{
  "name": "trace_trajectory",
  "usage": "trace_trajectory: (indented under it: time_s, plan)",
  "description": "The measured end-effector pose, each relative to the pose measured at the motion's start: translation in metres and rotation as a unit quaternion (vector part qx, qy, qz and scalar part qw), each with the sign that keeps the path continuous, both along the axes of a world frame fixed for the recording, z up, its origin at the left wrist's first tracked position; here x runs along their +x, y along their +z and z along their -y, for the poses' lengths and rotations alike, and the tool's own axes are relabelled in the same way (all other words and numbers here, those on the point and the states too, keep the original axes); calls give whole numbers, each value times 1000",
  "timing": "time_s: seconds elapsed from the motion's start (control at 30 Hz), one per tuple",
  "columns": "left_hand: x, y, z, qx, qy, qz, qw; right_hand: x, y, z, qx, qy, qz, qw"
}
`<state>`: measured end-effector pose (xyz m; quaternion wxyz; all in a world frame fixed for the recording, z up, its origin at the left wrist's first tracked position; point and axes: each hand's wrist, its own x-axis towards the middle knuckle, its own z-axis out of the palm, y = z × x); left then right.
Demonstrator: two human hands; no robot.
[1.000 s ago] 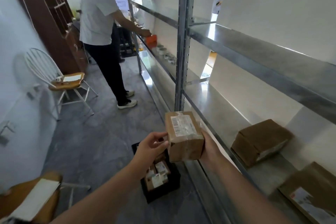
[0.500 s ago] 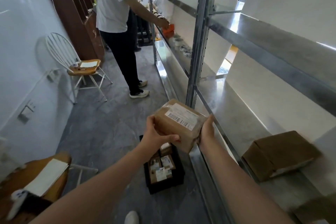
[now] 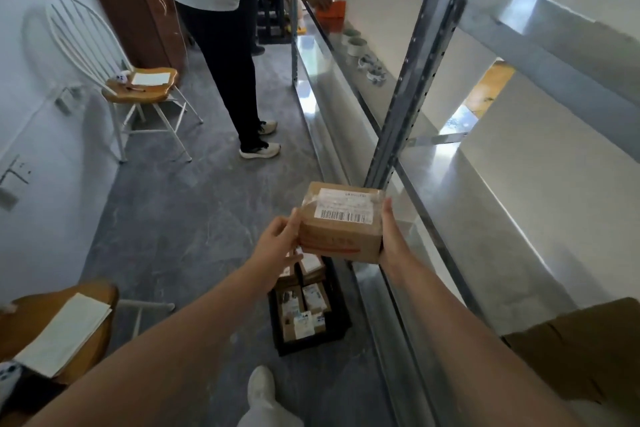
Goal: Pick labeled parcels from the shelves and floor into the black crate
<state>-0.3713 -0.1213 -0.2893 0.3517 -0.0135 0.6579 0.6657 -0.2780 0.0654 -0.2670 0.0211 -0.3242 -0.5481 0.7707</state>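
A grey stone floor (image 3: 180, 218), steel shelving (image 3: 408, 87) alongside. The left hand (image 3: 277, 246) and right hand (image 3: 391, 243) clasp the brown labelled cardboard parcel (image 3: 341, 229) between them — tilted earlier, level now.

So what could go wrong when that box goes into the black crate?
The parcel is held at its sides between the left hand and right hand, so it might slip. The black crate already looks quite full, so it may not sit flat and could slide off.

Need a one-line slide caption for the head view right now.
Left hand and right hand hold a labeled parcel above the part-filled black crate beside the metal shelving.
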Motion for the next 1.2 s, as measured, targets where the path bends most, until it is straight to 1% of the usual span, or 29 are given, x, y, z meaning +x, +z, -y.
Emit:
trace_trajectory:
  time_s: [0.07,0.17,0.23,0.33,0.43,0.6,0.73,0.9,1.07,1.2]
  plan:
    - [-25,-8,6,28,24,23,999,-27,-7,5,16,10,2,1000]
    - [-62,-21,18,50,42,29,997,-65,-24,13,1,3,10,1000]
    - [-86,-31,27,44,41,18,998,-87,-37,19,1,-4,28,1000]
    - [-116,-47,38,21,36,7,999,-118,-54,29,29,-8,63,998]
    - [-135,-63,48,-13,25,11,1000,-143,-68,36,62,9,81,995]
    - [-156,-89,57,-15,28,37,999,-169,-89,45,100,38,105,989]
    - [-169,-98,60,1,32,47,998,-183,-104,51,107,16,131,985]
    - [-181,-109,69,1,36,52,998,-197,-116,56,94,31,178,979]
    - [-182,-127,70,-5,50,68,996,-204,-130,45,60,30,158,985]
    - [-173,-149,68,-27,66,82,994,-206,-152,38,47,28,184,981]
